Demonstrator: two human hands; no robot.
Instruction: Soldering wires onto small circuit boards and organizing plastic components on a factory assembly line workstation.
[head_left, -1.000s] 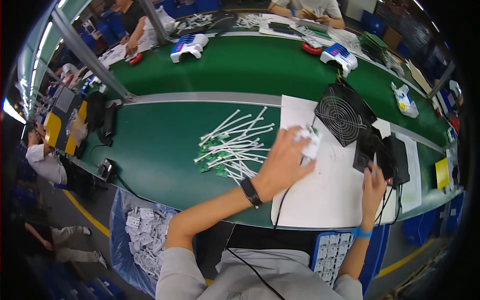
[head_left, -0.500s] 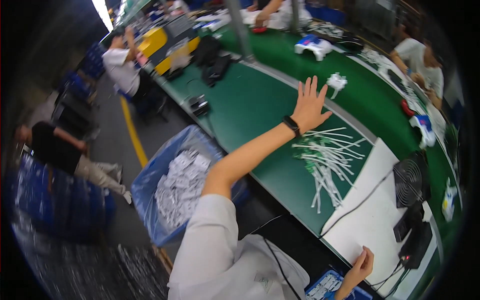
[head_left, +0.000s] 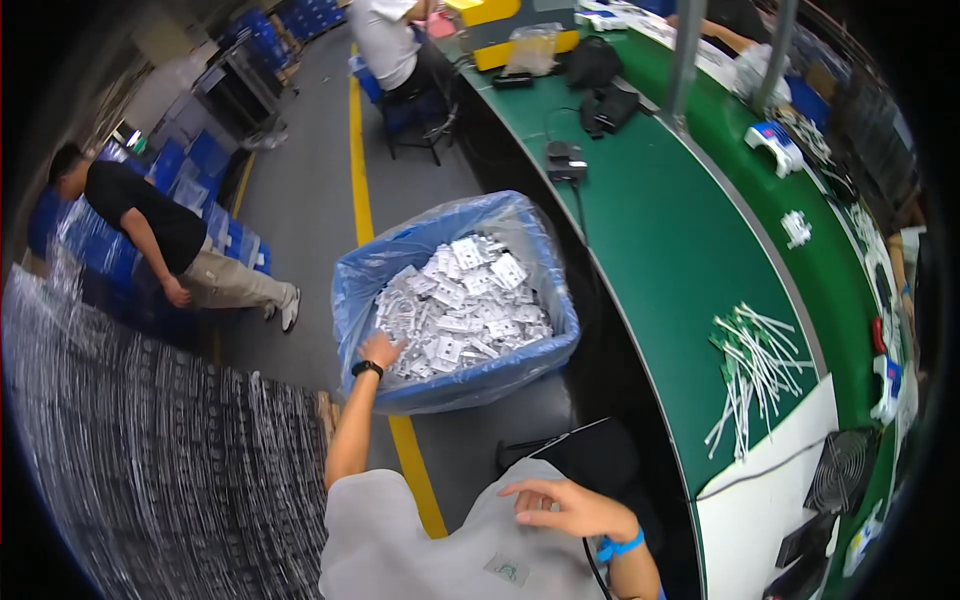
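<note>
Reaching down with the left hand, fingers spread over the small white plastic parts in the blue-lined bin on the floor beside the green tabletop. Right hand rests loose and empty against the grey shirt.

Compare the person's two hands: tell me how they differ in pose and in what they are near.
The left hand is stretched out to the bin lined with a blue bag, at the small white parts inside it; the right hand is drawn in over the person's own lap, touching nothing visible. The left wrist carries a black watch; the right carries a blue band. Both hands are bare, with fingers loosely spread.
</note>
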